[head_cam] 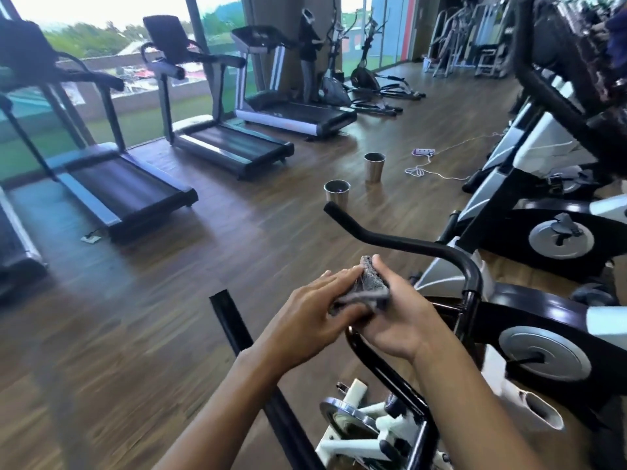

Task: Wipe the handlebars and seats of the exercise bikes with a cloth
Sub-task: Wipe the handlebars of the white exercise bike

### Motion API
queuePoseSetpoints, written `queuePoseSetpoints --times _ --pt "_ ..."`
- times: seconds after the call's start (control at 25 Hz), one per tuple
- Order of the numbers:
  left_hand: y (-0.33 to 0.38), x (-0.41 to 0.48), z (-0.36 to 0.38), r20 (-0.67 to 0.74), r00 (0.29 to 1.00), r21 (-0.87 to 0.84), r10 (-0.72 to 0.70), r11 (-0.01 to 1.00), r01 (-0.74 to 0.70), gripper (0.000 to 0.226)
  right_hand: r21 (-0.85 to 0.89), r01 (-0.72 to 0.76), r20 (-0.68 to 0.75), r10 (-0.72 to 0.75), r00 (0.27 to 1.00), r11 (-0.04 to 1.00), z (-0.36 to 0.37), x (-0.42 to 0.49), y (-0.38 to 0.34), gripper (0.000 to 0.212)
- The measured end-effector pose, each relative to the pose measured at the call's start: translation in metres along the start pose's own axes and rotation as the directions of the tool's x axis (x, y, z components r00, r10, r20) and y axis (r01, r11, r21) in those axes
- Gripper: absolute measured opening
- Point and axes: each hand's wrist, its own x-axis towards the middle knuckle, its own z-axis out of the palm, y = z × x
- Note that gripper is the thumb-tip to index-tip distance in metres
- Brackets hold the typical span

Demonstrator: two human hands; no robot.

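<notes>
A folded grey cloth (364, 290) sits between both of my hands, just above the black handlebar (400, 242) of the nearest exercise bike (543, 337). My right hand (393, 313) grips the cloth from the right, thumb on top. My left hand (312, 317) lies against the cloth's left side with fingers nearly straight, its thumb under the fold. The handlebar's left end (334, 210) curves up and away; its near bar (230, 320) runs toward me. The seat is out of sight.
More exercise bikes (549, 184) line the right side. Treadmills (217, 144) stand along the windows at left. Two steel cups (373, 167) and a white power strip with cord (424, 152) lie on the wooden floor. A person (310, 52) stands by an elliptical far back.
</notes>
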Motion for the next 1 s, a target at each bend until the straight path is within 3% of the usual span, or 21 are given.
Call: queuePoseSetpoints --times 0.08,0.16,0.24,0.36,0.44,0.52,0.6,0.68,0.76,0.88,1.0 --pt "0.003 -0.014 -0.024 -0.144 0.981 -0.133 -0.132 0.985 0.113 0.015 -0.060 0.024 0.071 -0.020 0.997 0.998 0.016 0.002 0.016 0.070" --pt "0.003 -0.031 -0.048 -0.275 0.912 -0.312 -0.303 0.926 0.213 0.024 -0.182 0.049 0.166 -0.019 0.986 0.982 0.037 0.002 0.035 0.065" --pt "-0.003 -0.046 -0.072 -0.340 0.794 -0.534 -0.504 0.798 0.279 0.023 -0.358 0.094 0.202 -0.021 0.979 0.929 0.053 0.004 0.058 0.062" --pt "-0.021 -0.073 -0.103 -0.255 0.542 -0.836 -0.801 0.464 0.293 0.024 -0.422 0.177 0.186 -0.106 0.977 0.889 0.075 0.014 0.092 0.053" --pt "-0.034 -0.094 -0.121 -0.185 0.420 -0.924 -0.888 0.304 0.234 0.022 -0.423 0.193 0.177 -0.128 0.976 0.886 0.090 0.020 0.110 0.046" --pt "-0.044 -0.120 -0.135 -0.107 0.382 -0.972 -0.918 0.178 0.156 0.025 -0.460 0.197 0.175 -0.129 0.976 0.866 0.105 0.030 0.127 0.036" --pt "-0.050 -0.149 -0.145 -0.037 0.415 -0.990 -0.909 0.091 0.111 0.029 -0.516 0.179 0.174 -0.102 0.980 0.838 0.117 0.038 0.142 0.027" --pt "-0.049 -0.176 -0.151 -0.005 0.453 -0.994 -0.892 0.054 0.094 0.032 -0.594 0.145 0.182 -0.043 0.982 0.792 0.129 0.045 0.157 0.019" --pt "-0.048 -0.200 -0.155 -0.019 0.440 -0.997 -0.898 0.053 0.064 0.035 -0.657 0.102 0.185 0.029 0.982 0.747 0.140 0.048 0.175 0.020" --pt "-0.045 -0.233 -0.154 -0.075 0.366 -0.997 -0.927 0.060 -0.052 0.036 -0.670 0.040 0.209 0.136 0.968 0.742 0.150 0.054 0.203 0.025" --pt "-0.029 -0.266 -0.150 -0.172 0.260 -0.984 -0.950 0.153 -0.091 0.046 -0.675 -0.054 0.252 0.299 0.920 0.736 0.155 0.055 0.231 0.027"
